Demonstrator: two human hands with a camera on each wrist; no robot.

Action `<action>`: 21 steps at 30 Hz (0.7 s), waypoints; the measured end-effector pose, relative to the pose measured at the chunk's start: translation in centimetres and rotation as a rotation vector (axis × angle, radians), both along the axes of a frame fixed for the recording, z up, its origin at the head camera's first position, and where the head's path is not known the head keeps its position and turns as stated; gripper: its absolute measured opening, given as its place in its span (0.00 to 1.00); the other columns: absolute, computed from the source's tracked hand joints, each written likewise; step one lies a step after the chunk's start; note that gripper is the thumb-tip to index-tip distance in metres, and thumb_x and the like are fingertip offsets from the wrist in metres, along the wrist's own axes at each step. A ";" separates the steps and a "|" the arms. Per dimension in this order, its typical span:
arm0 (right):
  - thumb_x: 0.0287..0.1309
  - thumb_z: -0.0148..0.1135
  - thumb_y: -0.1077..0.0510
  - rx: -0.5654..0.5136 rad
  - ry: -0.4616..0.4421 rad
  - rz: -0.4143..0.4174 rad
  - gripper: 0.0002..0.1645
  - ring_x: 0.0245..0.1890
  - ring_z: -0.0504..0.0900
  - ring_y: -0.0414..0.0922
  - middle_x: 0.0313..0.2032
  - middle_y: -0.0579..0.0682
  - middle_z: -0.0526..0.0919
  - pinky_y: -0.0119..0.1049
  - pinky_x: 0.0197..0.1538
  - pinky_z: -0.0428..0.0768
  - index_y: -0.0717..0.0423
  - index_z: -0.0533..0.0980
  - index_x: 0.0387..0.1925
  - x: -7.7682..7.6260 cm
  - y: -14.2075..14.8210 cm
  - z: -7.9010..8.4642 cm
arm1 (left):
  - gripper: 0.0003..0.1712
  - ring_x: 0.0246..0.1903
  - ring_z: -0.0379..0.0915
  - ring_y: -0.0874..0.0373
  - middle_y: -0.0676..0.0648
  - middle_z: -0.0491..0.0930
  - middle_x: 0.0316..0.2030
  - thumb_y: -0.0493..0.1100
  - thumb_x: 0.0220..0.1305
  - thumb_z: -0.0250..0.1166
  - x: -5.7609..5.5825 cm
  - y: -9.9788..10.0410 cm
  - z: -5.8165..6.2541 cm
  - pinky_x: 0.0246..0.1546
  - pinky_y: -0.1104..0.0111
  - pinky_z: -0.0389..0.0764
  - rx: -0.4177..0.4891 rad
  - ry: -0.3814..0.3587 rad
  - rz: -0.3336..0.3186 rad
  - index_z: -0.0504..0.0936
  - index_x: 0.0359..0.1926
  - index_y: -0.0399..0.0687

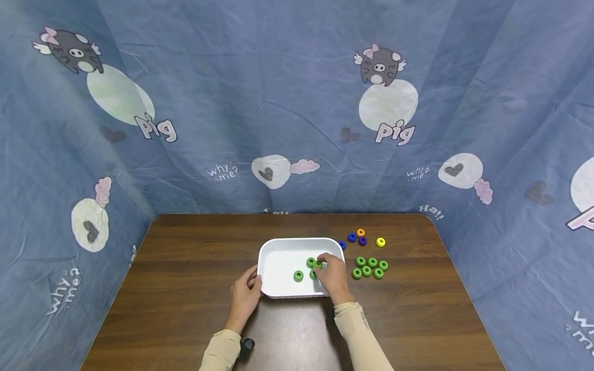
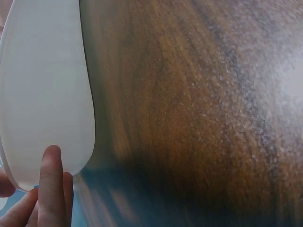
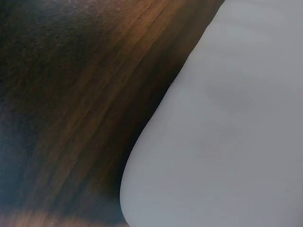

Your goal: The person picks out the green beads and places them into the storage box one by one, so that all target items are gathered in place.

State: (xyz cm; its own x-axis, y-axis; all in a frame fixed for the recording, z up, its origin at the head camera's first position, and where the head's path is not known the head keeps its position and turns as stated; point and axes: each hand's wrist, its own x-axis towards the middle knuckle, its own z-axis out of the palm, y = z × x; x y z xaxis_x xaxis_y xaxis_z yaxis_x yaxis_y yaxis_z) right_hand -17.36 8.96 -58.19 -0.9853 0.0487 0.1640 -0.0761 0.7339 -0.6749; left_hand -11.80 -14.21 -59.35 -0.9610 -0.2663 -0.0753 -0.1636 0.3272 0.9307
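A white tray (image 1: 278, 257) sits mid-table, several green rings (image 1: 298, 276) lying on its floor. At its left end, my left hand (image 1: 245, 296) holds the wall near the front corner; the left wrist view shows fingers (image 2: 51, 184) against the outside of the tray (image 2: 47, 85). My right hand (image 1: 335, 278) reaches over the right side into the tray, thumb and forefinger pinching a green ring (image 1: 318, 264) just above the others. The hand partly covers the rings beneath. In the right wrist view, only the tray's outer wall (image 3: 222, 123) and the table show; the right hand is out of sight.
Right of the tray, several green rings (image 1: 366, 271) stand grouped on the wooden table (image 1: 185, 288). Behind them lie blue rings (image 1: 352, 237), an orange ring (image 1: 361, 233), a purple ring (image 1: 362, 241) and a yellow ring (image 1: 381, 242). A blue patterned curtain (image 1: 297, 118) surrounds the table.
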 end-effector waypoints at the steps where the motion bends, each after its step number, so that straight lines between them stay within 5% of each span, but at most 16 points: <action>1: 0.44 0.76 0.65 0.002 -0.003 -0.007 0.14 0.43 0.87 0.57 0.37 0.56 0.90 0.51 0.48 0.86 0.60 0.85 0.37 -0.1 0.0 0.0 | 0.23 0.50 0.85 0.41 0.30 0.82 0.55 0.35 0.70 0.58 0.0 0.0 0.0 0.31 0.75 0.88 0.000 0.001 0.001 0.76 0.64 0.34; 21: 0.43 0.75 0.67 -0.032 -0.072 -0.073 0.11 0.40 0.87 0.55 0.35 0.56 0.90 0.49 0.47 0.86 0.59 0.85 0.33 -1.6 -0.4 -0.6 | 0.23 0.51 0.84 0.40 0.29 0.81 0.55 0.35 0.70 0.57 -0.1 0.1 0.0 0.33 0.74 0.89 -0.001 -0.002 -0.002 0.75 0.64 0.33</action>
State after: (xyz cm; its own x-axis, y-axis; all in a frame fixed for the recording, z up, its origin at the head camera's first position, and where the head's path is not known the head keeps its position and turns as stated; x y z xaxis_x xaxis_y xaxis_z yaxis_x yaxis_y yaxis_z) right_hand -18.97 8.55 -58.75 -0.9881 0.1246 0.0906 0.0258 0.7137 -0.7000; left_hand -11.90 -14.16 -59.31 -0.9614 -0.2644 -0.0765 -0.1645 0.3290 0.9299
